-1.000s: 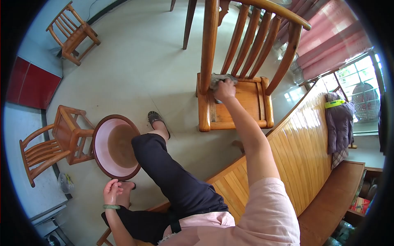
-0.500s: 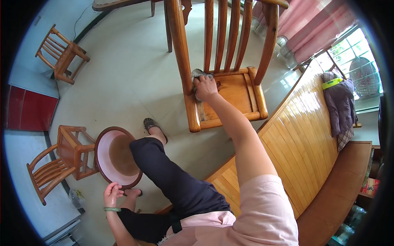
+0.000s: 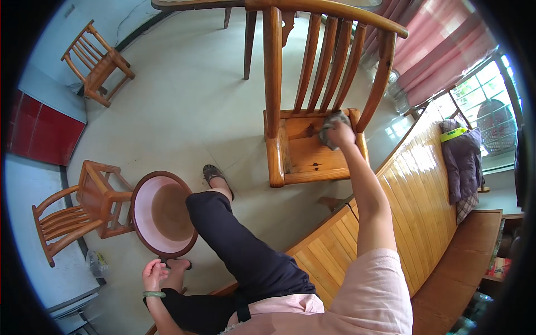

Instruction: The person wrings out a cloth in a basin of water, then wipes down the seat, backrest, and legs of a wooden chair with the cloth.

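My right hand [image 3: 340, 135] is closed on a grey cloth [image 3: 329, 127], which it presses on the seat of a wooden chair [image 3: 307, 159], near the seat's right rear corner, below the back slats. My left hand [image 3: 154, 273], with a green bangle at its wrist, hangs near my lower leg; its fingers are loosely bent, apart, with nothing in them. Just beyond it on the floor is a pink basin [image 3: 146, 209] with a brown rim, holding murky water.
A small wooden chair [image 3: 99, 195] stands left of the basin, another [image 3: 100, 70] at the upper left. A slatted wooden bench [image 3: 413, 190] with a dark cushion [image 3: 463, 162] runs along the right. A table edge [image 3: 201, 5] crosses the top, near pink curtains [image 3: 441, 50].
My right hand and the cloth have moved right across the seat, from its left side to its right rear corner. The view has shifted slightly. My left hand is still empty.
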Action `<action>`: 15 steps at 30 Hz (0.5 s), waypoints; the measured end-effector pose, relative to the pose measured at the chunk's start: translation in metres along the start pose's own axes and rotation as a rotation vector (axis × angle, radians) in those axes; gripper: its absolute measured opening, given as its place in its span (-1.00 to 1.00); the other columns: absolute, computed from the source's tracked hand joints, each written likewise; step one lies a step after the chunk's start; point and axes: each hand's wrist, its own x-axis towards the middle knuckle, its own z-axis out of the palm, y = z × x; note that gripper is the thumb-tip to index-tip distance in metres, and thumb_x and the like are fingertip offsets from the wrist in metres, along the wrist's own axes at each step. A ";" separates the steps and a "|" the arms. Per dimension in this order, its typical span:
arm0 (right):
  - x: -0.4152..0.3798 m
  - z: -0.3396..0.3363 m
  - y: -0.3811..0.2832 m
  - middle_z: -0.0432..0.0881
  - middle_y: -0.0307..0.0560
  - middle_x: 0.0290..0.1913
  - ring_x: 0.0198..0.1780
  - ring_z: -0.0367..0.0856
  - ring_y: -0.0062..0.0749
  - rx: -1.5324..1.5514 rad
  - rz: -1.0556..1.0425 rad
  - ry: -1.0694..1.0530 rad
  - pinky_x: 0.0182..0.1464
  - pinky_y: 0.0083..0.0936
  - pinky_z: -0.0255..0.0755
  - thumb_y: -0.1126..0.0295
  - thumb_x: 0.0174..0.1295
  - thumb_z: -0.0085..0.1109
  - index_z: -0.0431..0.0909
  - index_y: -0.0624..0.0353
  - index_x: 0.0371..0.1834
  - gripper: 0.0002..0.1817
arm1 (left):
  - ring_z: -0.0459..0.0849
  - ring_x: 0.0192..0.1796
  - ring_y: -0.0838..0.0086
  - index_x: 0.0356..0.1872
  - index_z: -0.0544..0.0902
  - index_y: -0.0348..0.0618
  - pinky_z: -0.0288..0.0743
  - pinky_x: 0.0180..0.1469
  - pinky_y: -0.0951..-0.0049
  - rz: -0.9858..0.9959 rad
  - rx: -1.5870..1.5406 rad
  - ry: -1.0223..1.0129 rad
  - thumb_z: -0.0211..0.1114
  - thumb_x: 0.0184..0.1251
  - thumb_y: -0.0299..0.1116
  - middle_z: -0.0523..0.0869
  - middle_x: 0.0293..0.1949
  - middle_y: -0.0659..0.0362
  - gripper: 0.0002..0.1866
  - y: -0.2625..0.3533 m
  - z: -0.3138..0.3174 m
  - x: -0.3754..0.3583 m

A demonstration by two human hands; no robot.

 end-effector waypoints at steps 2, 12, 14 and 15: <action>-0.017 0.005 -0.027 0.55 -0.05 -0.03 0.04 0.48 -0.16 0.011 -0.333 0.018 0.07 -0.30 0.37 0.20 -0.01 0.03 0.46 -0.11 0.06 -0.53 | 0.59 -0.45 0.53 -0.05 0.48 -0.20 0.52 -0.44 0.59 -0.021 -0.005 -0.024 0.09 0.31 -0.32 0.61 -0.28 0.15 -0.74 0.000 0.008 0.003; -0.020 0.072 -0.122 0.44 -0.12 -0.06 0.07 0.37 -0.26 -0.220 -0.574 0.146 -0.01 -0.33 0.32 0.39 -0.01 0.06 0.39 0.11 -0.02 -0.60 | 0.59 -0.45 0.54 -0.03 0.46 -0.23 0.52 -0.45 0.60 0.032 0.092 0.019 0.09 0.31 -0.32 0.60 -0.29 0.14 -0.73 0.031 0.005 -0.006; -0.020 0.073 -0.121 0.44 -0.09 -0.07 0.06 0.38 -0.24 -0.205 -0.553 0.172 -0.02 -0.34 0.34 0.38 0.00 0.05 0.41 0.13 -0.06 -0.63 | 0.59 -0.45 0.54 -0.04 0.47 -0.23 0.52 -0.45 0.61 0.038 0.086 0.029 0.09 0.31 -0.32 0.60 -0.28 0.14 -0.73 0.028 0.002 -0.006; -0.024 0.075 -0.119 0.45 -0.06 -0.07 0.05 0.38 -0.21 -0.177 -0.517 0.161 -0.03 -0.33 0.36 0.38 0.01 0.04 0.43 0.14 -0.10 -0.67 | 0.59 -0.45 0.54 -0.04 0.47 -0.22 0.52 -0.45 0.60 0.038 0.074 0.027 0.08 0.31 -0.32 0.60 -0.29 0.13 -0.73 0.027 0.001 -0.006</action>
